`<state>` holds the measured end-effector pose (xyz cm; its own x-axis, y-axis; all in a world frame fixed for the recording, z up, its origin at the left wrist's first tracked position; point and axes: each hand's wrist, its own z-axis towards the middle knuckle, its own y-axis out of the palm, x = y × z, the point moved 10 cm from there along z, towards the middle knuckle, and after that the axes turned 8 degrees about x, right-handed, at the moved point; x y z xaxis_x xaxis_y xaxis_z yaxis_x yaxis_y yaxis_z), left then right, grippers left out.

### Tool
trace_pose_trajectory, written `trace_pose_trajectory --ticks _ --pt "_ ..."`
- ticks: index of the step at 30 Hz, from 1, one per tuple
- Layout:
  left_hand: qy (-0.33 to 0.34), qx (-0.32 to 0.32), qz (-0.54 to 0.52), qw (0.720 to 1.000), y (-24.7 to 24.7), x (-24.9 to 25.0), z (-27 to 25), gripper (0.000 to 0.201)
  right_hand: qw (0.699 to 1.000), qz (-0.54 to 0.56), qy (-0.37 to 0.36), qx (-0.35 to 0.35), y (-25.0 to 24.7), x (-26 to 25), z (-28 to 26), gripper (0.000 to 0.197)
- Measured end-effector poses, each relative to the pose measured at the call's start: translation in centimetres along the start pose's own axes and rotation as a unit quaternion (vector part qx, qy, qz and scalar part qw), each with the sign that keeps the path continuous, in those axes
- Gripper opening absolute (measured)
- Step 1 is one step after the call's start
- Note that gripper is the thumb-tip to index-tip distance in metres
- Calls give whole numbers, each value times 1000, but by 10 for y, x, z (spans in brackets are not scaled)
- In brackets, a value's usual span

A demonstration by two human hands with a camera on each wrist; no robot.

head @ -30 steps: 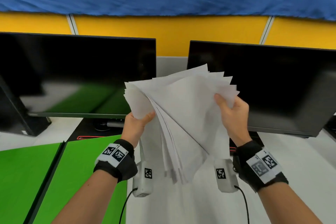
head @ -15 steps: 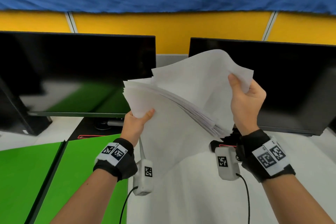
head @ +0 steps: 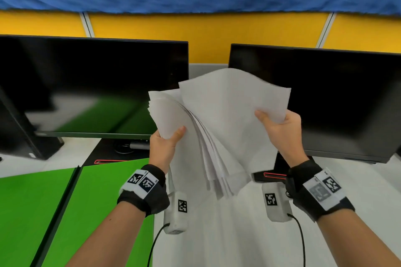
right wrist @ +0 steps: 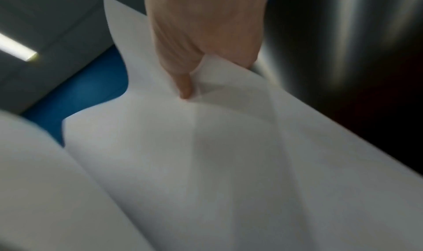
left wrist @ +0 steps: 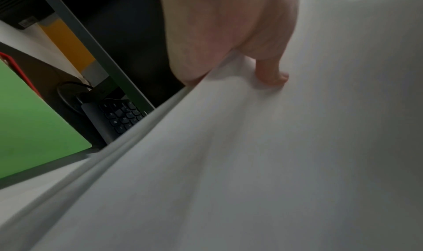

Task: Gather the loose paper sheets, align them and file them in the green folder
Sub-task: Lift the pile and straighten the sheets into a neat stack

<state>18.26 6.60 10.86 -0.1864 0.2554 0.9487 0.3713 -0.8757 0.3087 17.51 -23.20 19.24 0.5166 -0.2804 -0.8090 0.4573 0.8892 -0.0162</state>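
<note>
The paper sheets (head: 208, 136) are held in the air above the white desk (head: 227, 234), in front of the gap between the two dark monitors (head: 93, 86), and they are not yet aligned: the lower edges fan out in steps toward the desk and the upper corners are offset. Compared with half a second ago, the right hand (head: 284, 132) has come down from its raised position and the lifted top sheet has settled closer to the rest of the stack; a second ago the sheets formed one wide splay between both hands. In judgement, this places the task in the aligning step, with squaring and filing still to be done. The left hand (head: 165, 147) pinches the left upper corner of the stack, thumb on the near face and fingers behind it. The right hand pinches the right upper corner of the top sheet, thumb on the near face; the right wrist view shows this thumb (right wrist: 185, 90) pressed onto the paper. The stack hangs between and below both hands. The green folder (head: 65, 212) lies open on the desk at the lower left, below the left forearm, apart from the sheets and holding no paper that is visible
</note>
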Motion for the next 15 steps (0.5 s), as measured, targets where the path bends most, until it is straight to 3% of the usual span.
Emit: trace_pose_trajectory --ticks 3,7,12,15 --pt "-3 -4 -1 1000 4 1 -2 13 999 -6 -37 26 0 -9 0 13" --pt "4 0 -4 1000 7 4 -2 14 998 4 -46 35 2 -9 -1 29" --pt "6 0 -13 1000 9 8 -5 20 994 95 12 -59 18 1 -4 60" --pt "7 -2 -7 1000 12 11 -6 24 991 100 34 -80 22 5 -4 51"
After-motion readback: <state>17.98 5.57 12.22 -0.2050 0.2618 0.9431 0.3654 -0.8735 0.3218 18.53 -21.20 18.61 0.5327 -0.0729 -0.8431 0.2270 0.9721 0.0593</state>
